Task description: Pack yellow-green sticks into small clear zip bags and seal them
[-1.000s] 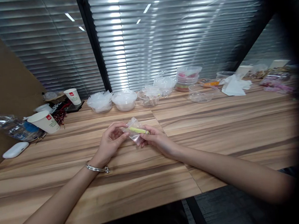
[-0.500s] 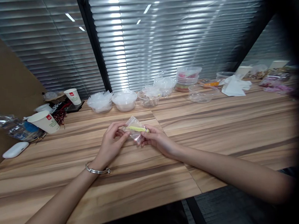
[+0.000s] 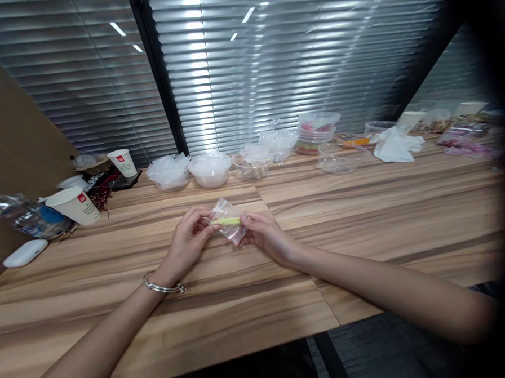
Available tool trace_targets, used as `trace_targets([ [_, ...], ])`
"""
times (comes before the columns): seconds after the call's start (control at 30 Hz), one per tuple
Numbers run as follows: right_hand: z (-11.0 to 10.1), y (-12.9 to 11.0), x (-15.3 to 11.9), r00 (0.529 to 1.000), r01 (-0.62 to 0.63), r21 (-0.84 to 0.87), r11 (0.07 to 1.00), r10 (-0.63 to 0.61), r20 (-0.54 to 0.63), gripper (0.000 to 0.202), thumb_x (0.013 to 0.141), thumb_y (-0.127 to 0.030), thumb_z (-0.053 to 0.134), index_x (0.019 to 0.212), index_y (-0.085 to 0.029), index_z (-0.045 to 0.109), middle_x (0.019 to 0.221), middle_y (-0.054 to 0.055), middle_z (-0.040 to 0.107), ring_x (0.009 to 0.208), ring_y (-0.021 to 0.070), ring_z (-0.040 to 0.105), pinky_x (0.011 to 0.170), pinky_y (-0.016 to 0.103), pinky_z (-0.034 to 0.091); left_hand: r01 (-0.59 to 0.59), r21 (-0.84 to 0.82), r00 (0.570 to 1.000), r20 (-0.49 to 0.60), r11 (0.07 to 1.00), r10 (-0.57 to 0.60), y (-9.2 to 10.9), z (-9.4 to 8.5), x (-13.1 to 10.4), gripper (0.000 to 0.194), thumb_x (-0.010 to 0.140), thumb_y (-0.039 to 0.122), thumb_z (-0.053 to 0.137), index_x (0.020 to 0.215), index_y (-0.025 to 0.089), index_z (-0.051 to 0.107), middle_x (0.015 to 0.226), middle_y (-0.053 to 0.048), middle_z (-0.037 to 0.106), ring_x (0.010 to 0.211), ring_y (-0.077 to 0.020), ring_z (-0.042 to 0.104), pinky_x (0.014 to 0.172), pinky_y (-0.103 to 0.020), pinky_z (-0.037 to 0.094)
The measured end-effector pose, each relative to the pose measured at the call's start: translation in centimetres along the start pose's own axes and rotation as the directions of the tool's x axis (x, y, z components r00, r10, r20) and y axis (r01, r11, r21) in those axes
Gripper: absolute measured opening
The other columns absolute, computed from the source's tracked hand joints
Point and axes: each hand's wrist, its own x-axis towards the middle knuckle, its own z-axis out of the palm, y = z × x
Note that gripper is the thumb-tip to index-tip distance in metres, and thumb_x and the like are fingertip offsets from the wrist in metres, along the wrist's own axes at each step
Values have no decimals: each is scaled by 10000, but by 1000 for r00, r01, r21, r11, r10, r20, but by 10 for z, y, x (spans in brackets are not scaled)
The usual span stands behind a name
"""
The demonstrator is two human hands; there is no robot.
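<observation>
Between my two hands is a small clear plastic bag [image 3: 233, 233] with a yellow-green strip [image 3: 226, 221] running across it. My left hand [image 3: 189, 234] pinches the bag's left side between thumb and fingers. At the right side, the thumb and fingers of my right hand [image 3: 263, 233] are closed on the bag by the strip's end. Something pinkish shows faintly low in the bag, too small to name. Both hands are just over the wooden table [image 3: 241, 302].
Along the back stand plastic bowls [image 3: 211, 169], a stack of tubs [image 3: 317, 132], a clear lid [image 3: 339, 159] and white tissues [image 3: 396, 145]. To the left are paper cups [image 3: 73, 205], a lying water bottle [image 3: 38, 220] and a white case [image 3: 25, 253].
The yellow-green strip has turned from slanting down to the right to nearly level. The bag has shifted slightly in my fingers; both hands have hardly moved.
</observation>
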Motion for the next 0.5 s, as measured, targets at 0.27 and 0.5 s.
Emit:
trace_targets([
  [0.27, -2, 2, 1, 1000, -13, 46, 999, 14, -22, 322, 865, -444, 483, 953, -158, 600, 836, 71, 654, 733, 172, 608, 674, 303, 470, 50, -92, 995, 95, 995, -41, 2, 0, -1, 200, 801, 303, 599, 950, 174, 632, 1027, -83, 595, 955, -202, 535, 858, -319, 417],
  [0.5, -1, 2, 1, 1000, -3, -47, 999, 4, 6, 288, 838, -414, 548, 956, -157, 604, 856, 63, 644, 743, 149, 595, 685, 270, 458, 164, -136, 985, 81, 977, -154, 3, 4, -4, 245, 808, 318, 588, 1009, 179, 566, 985, -65, 616, 870, -180, 571, 784, -305, 457],
])
